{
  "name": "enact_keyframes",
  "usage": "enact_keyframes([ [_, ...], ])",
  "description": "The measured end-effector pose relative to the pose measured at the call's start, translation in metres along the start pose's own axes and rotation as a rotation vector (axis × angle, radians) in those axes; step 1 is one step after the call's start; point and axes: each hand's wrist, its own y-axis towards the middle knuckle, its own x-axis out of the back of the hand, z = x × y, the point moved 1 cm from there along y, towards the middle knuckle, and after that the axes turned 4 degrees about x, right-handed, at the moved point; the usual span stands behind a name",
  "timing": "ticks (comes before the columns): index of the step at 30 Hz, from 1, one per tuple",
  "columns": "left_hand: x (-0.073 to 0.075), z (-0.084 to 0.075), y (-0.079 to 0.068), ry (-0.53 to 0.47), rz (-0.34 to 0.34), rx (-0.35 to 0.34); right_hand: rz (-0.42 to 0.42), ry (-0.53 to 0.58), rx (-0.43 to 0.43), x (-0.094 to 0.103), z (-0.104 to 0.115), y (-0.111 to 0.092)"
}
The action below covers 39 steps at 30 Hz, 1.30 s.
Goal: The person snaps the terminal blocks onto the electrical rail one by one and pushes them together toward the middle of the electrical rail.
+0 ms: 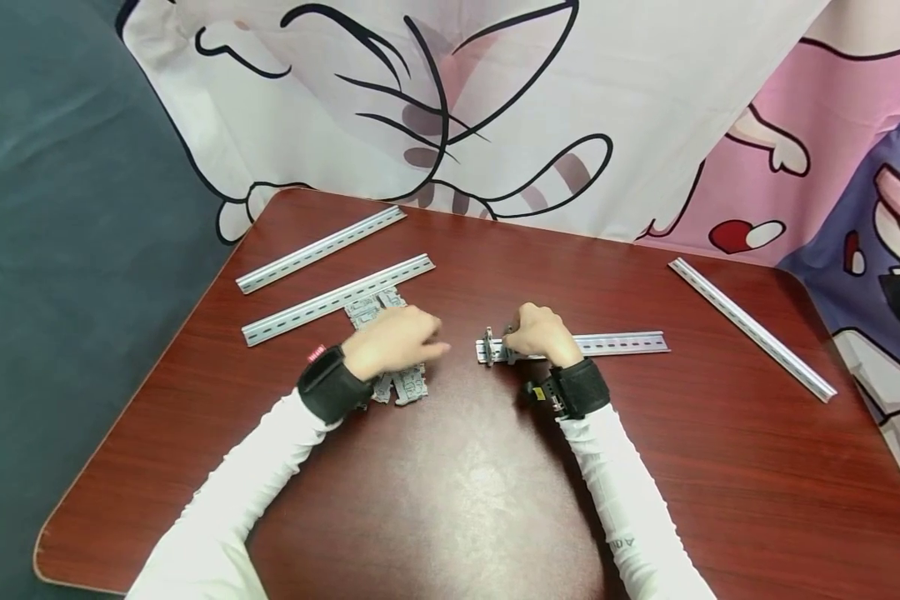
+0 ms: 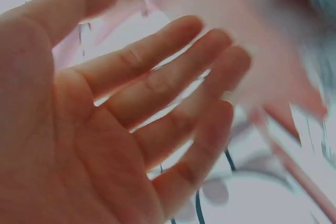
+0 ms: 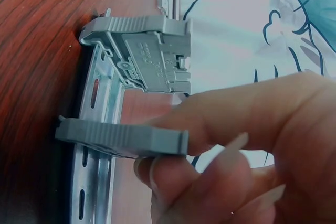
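Observation:
My right hand [image 1: 542,335] pinches a grey DIN rail terminal block [image 3: 123,138] between thumb and fingers. That block stands across a slotted metal DIN rail [image 1: 621,343], its lower edge at the rail; whether it is latched I cannot tell. A second grey block [image 3: 142,51] stands upright on the same rail, near its left end and apart from the held one. My left hand [image 1: 393,340] is over a group of grey terminal blocks [image 1: 411,385], partly hiding them. In the left wrist view its palm and loosely bent fingers [image 2: 157,85] hold nothing.
Two more slotted rails, an upper one [image 1: 321,249] and a lower one [image 1: 337,300], lie at the back left of the brown table [image 1: 450,500]. Another rail [image 1: 752,328] lies slanted at the right. A printed cloth [image 1: 510,108] hangs behind the table.

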Motion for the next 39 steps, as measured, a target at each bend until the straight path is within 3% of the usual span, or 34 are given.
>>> enact_keyframes([
  [4, 0.012, 0.027, -0.002, 0.004, 0.025, 0.153, -0.002, -0.018, -0.004, 0.0, 0.0, 0.0],
  [7, 0.014, 0.04, -0.003, 0.017, 0.064, 0.224, -0.005, -0.022, -0.012, -0.001, 0.0, 0.0],
  [14, 0.01, 0.043, 0.0, 0.061, 0.087, 0.314, 0.001, -0.006, -0.017, -0.003, -0.002, -0.001],
  [28, 0.0, 0.036, 0.003, 0.056, 0.107, 0.317, 0.034, 0.002, -0.019, -0.001, -0.001, 0.0],
  [34, -0.001, 0.035, 0.004, 0.079, 0.119, 0.301, 0.048, 0.041, 0.018, 0.005, -0.004, -0.003],
  [39, 0.001, 0.033, 0.004, 0.043, 0.071, 0.251, 0.023, 0.081, 0.04, 0.013, -0.006, -0.007],
])
